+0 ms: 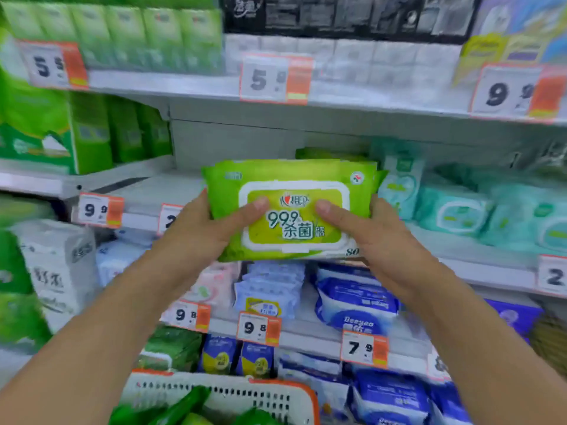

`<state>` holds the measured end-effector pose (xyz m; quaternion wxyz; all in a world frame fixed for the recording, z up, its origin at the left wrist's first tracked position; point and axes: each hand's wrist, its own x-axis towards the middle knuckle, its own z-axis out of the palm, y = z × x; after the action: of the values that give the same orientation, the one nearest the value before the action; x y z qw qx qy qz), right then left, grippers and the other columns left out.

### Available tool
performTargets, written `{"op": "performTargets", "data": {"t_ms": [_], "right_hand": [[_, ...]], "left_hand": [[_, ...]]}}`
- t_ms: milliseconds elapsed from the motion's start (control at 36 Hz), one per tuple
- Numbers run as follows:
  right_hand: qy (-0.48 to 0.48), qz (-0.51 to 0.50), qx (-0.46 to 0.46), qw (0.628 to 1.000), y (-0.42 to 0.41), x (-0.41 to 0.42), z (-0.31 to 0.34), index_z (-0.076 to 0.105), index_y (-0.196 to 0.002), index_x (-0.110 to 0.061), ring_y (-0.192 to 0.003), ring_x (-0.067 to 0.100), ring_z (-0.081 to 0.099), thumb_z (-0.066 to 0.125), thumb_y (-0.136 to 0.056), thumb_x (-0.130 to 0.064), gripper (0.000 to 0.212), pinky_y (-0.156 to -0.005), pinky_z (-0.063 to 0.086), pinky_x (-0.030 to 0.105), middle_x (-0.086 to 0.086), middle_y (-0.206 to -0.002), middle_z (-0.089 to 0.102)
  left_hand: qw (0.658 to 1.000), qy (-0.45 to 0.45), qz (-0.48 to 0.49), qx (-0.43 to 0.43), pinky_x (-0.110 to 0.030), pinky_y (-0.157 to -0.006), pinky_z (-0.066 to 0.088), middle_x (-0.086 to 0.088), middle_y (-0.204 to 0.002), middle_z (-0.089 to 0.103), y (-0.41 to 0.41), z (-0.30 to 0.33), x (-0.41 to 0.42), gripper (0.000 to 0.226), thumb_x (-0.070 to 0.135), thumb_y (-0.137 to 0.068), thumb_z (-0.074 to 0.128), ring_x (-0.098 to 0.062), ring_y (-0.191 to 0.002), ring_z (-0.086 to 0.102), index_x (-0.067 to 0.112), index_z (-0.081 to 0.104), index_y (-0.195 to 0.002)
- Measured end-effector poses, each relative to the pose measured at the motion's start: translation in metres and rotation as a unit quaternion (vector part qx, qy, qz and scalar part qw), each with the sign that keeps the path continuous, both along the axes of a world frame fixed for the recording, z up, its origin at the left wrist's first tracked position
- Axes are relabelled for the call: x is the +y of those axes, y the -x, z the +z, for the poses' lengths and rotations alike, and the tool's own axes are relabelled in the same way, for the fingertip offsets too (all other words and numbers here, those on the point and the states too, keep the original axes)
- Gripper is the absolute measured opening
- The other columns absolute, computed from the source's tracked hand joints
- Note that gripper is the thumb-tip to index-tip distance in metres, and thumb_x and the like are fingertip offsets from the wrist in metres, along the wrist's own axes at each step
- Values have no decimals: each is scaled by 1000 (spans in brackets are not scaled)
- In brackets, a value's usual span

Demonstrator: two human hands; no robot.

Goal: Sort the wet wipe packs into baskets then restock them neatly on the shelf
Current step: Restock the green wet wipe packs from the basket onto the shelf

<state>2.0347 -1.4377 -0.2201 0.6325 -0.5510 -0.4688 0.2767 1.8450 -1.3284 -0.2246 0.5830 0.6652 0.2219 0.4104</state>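
Observation:
I hold a bright green wet wipe pack [291, 179] with a white-rimmed lid upright in front of the middle shelf [147, 191]. My left hand [211, 228] grips its left edge, thumb across the lid. My right hand [368, 231] grips its right edge the same way. More green edges show behind the front pack, so it may be a small stack. Another green pack [325, 153] lies on the shelf behind. At the bottom, a white basket [221, 391] with an orange rim holds several green packs [184, 409].
Teal wipe packs [454, 207] fill the middle shelf to the right. Blue and pink packs [352, 299] sit on the shelves below. Green tissue boxes [55, 130] stand at the left. Price tags [273, 79] line every shelf edge.

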Motion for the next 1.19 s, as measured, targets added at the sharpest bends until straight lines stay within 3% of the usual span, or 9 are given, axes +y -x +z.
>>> {"op": "performTargets", "data": {"t_ms": [111,167,306,500,583,694,861,1028,1194], "right_hand": [[-129,-124,-47,983,-42,-2,14,57,-129,-15,-101,12,72,85,-70,-29,67,-85,58,28,-3,-113,74],[-133,-150,-60,978,-60,6,11,56,-127,-17,-97,6,72,84,-74,-24,61,-81,58,21,-7,-109,74],[-93,-143,-73,983,-91,47,-20,55,-129,-13,-99,12,72,85,-76,-16,60,-90,58,36,-2,-112,74],[-36,-185,-186,964,-116,78,-30,49,-140,-13,-111,14,65,76,-85,-40,67,-99,52,43,-3,-123,67],[-28,-167,-206,964,-125,78,-28,43,-148,-21,-117,13,63,77,-86,-33,72,-103,51,41,-5,-131,64],[-16,-158,-254,954,-130,67,-30,45,-145,-31,-108,11,65,77,-86,-21,67,-98,54,37,-15,-117,63],[47,-203,-287,935,-148,41,-26,39,-143,-40,-96,18,68,71,-92,-22,63,-94,55,46,-12,-112,64],[92,-207,-269,936,-133,40,-25,16,-156,-35,-115,20,62,75,-86,-37,91,-105,47,42,-12,-128,61],[99,-212,-289,928,-118,46,-22,13,-158,-28,-124,25,55,70,-90,-40,90,-105,44,40,-5,-135,58]], "left_hand": [[991,-108,-65,49,-31,-93,56,3,-117,74,-69,32,29,51,37,-81,66,-14,-108,70,19,62,-128],[986,-125,-86,74,-27,-90,57,6,-114,75,-91,32,43,46,35,-84,64,-11,-105,71,19,61,-127],[983,-141,-49,110,-24,-85,58,6,-110,76,-109,9,81,37,19,-93,64,-7,-97,72,13,61,-129],[983,-121,-11,135,-23,-81,59,-2,-114,73,-122,-16,115,32,16,-97,61,-8,-92,73,12,60,-129],[975,-152,-11,161,-18,-76,58,4,-108,73,-127,-17,123,36,20,-95,63,0,-86,72,10,59,-129],[941,-221,22,254,-36,-94,56,7,-112,73,-128,-19,127,49,48,-84,67,-9,-97,71,23,59,-126],[874,-336,44,349,-42,-90,54,0,-114,71,-138,-16,107,52,59,-85,65,-23,-100,67,26,59,-124],[903,-269,-18,335,-30,-94,49,4,-124,66,-139,-11,100,43,42,-94,64,-17,-108,63,27,52,-133],[904,-269,17,333,-26,-88,43,0,-126,66,-124,-14,99,46,42,-97,59,-17,-107,60,25,48,-138]]}}
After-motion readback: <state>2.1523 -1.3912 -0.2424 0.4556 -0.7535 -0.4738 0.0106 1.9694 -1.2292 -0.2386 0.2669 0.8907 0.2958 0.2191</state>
